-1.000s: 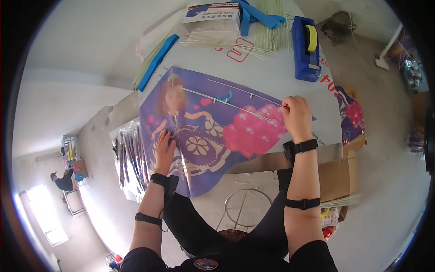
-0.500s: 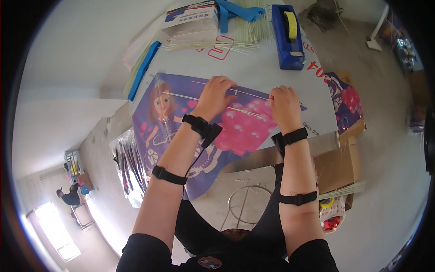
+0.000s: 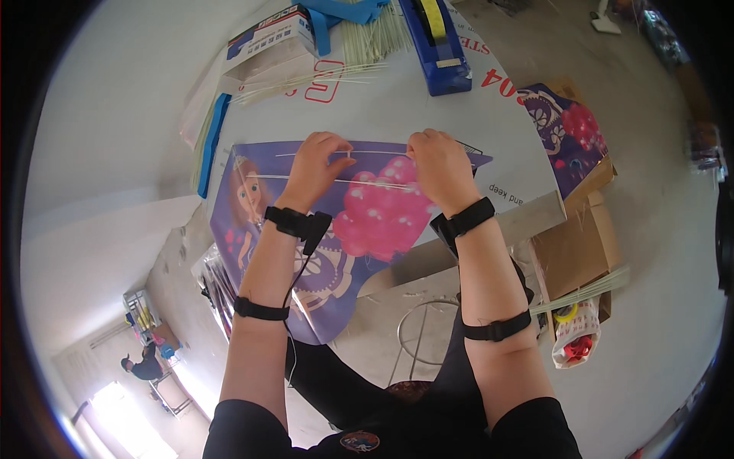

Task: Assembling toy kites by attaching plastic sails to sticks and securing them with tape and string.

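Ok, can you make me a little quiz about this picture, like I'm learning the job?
1. True or false: both hands rest on the purple kite sheet.
2. What does the left hand pinch? A) a thin white stick B) scissors C) a cup
3. Fill in: the blue tape dispenser stands at the ___ side of the table from the person.

Key
1. True: the right hand lies there too.
2. A
3. far
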Demonstrator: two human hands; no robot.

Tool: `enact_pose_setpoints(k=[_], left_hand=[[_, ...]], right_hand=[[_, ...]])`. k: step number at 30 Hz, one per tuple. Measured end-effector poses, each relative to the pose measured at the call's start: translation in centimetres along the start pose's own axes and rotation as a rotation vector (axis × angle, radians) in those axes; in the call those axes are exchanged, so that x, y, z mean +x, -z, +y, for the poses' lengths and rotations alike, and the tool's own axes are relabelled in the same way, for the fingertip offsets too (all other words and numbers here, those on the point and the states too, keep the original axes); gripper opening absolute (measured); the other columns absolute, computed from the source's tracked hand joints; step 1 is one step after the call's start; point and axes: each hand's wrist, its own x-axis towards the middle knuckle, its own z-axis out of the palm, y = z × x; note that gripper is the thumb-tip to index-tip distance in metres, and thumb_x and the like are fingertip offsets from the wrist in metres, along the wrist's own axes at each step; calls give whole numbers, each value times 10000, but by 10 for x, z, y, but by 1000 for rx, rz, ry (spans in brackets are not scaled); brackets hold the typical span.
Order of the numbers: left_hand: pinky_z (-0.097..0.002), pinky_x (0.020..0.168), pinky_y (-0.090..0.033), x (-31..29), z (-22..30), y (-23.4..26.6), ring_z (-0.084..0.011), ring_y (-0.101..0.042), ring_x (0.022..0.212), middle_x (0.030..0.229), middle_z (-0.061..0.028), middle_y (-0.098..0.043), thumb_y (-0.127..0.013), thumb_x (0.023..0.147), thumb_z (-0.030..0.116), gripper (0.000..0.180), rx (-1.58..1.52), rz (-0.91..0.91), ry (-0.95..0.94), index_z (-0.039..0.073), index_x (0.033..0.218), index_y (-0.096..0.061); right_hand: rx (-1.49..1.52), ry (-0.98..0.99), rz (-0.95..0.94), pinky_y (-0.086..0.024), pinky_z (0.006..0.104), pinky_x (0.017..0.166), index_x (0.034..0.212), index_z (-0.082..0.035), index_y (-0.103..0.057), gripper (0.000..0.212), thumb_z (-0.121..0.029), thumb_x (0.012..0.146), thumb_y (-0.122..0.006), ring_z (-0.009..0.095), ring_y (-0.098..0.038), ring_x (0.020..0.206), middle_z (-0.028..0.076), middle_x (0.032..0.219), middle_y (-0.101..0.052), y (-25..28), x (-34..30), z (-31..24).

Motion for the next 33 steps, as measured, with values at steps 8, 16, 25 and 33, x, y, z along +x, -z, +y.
enact_pose_setpoints(k=[8,16,25,33], left_hand=[[-365,767,-477,-5,9,17,-276,-584,889,884,-73,-638,-742,672,102,206,-55,-24,27,45,844,-644],[-356,757,-477,-5,5,11,-275,-592,861,882,-77,-633,-753,669,96,220,-17,-7,-58,47,851,-640],[-368,783,-466,-2,3,1,-271,-591,874,873,-63,-647,-748,668,128,207,-41,18,-42,56,836,-650],[-369,795,-471,2,-4,-8,-287,-584,894,886,-73,-642,-744,667,100,207,-37,-6,-22,52,843,-649]], right_hand=[[182,11,-93,-492,398,708,796,-37,-604,52,-75,801,-570,315,-606,823,129,808,-606,6,-1,1],[290,-46,-117,-478,423,662,802,-26,-600,86,-109,817,-579,341,-609,764,147,788,-617,9,-2,0],[158,-35,-92,-483,418,671,795,-34,-592,104,-136,808,-606,324,-615,785,130,785,-621,7,1,0],[24,-2,31,-471,382,719,741,-61,-596,19,-73,754,-603,279,-598,835,90,815,-607,-3,0,-1]])
